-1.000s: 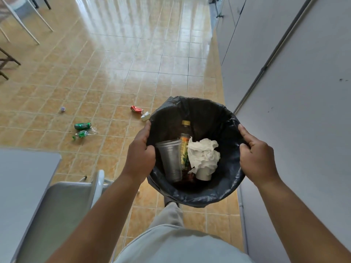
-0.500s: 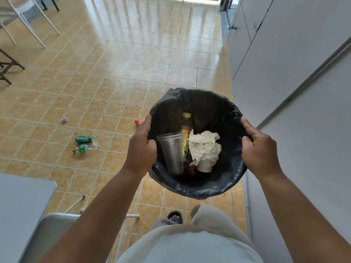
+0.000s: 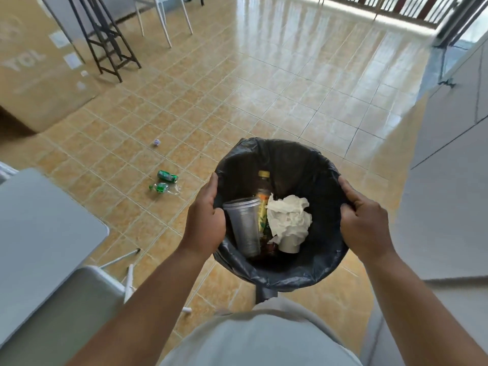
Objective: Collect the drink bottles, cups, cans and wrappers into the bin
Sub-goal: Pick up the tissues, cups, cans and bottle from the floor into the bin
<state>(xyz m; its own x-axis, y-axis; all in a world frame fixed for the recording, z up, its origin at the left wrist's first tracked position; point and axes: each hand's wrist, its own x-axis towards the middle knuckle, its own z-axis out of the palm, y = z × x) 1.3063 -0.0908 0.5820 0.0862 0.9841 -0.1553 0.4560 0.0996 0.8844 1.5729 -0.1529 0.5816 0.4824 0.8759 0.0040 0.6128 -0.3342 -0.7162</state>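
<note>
I hold a round bin lined with a black bag point(image 3: 298, 159) in front of me, off the floor. My left hand point(image 3: 204, 220) grips its left rim and my right hand point(image 3: 363, 223) grips its right rim. Inside lie a clear plastic cup point(image 3: 244, 228), a tea bottle with a yellow cap point(image 3: 262, 204) and a white cup stuffed with crumpled tissue point(image 3: 289, 223). On the tiled floor to the left lie a green can point(image 3: 167, 176), a crushed green bottle point(image 3: 161, 187) and, farther off, a small crumpled wrapper point(image 3: 156, 142).
A grey table point(image 3: 39, 233) and a grey chair point(image 3: 66, 307) stand close at my left. White cabinets point(image 3: 449, 143) line the right side. A large cardboard box point(image 3: 39, 62), a black metal stand point(image 3: 105, 35) and white chair legs point(image 3: 163, 25) stand at the far left.
The view has swung left and forward with the bin carried along. The red wrapper seen beside the bin earlier is out of sight. Both hands keep their hold on the rim.
</note>
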